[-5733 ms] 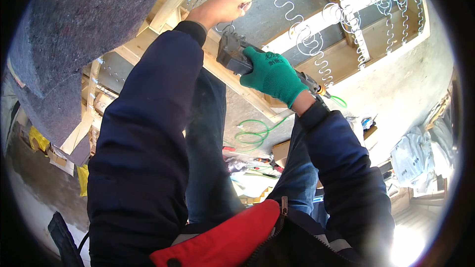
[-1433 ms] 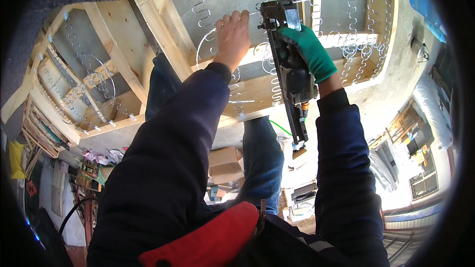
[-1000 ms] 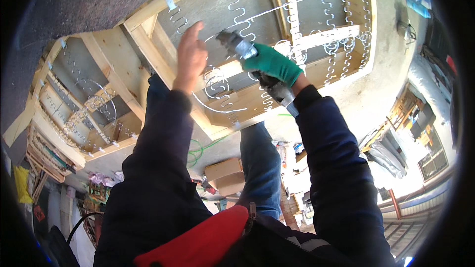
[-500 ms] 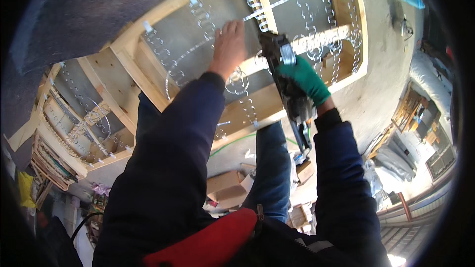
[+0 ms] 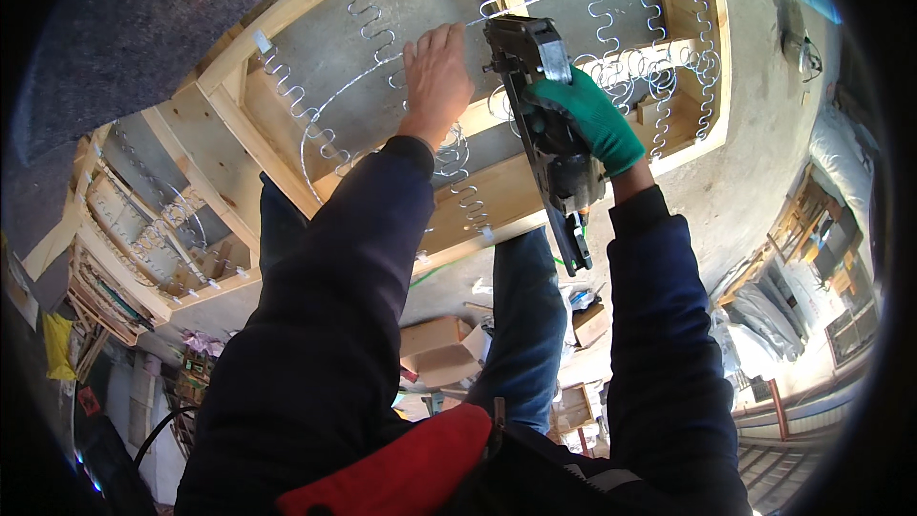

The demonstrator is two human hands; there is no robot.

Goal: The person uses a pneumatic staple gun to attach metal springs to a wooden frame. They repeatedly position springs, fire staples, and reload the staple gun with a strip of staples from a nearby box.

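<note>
I see the staple gun [image 5: 546,134], black metal with a long narrow magazine, gripped in my green-gloved right hand [image 5: 585,119], nose against the pale wooden sofa frame [image 5: 229,153]. My bare left hand [image 5: 437,79] lies open, fingers pressing a zigzag steel spring [image 5: 315,129] beside the tool.

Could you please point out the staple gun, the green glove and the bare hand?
staple gun [image 5: 535,67], head view, upper body.
green glove [image 5: 590,119], head view, back of right hand.
bare hand [image 5: 435,76], head view, back of left hand.
</note>
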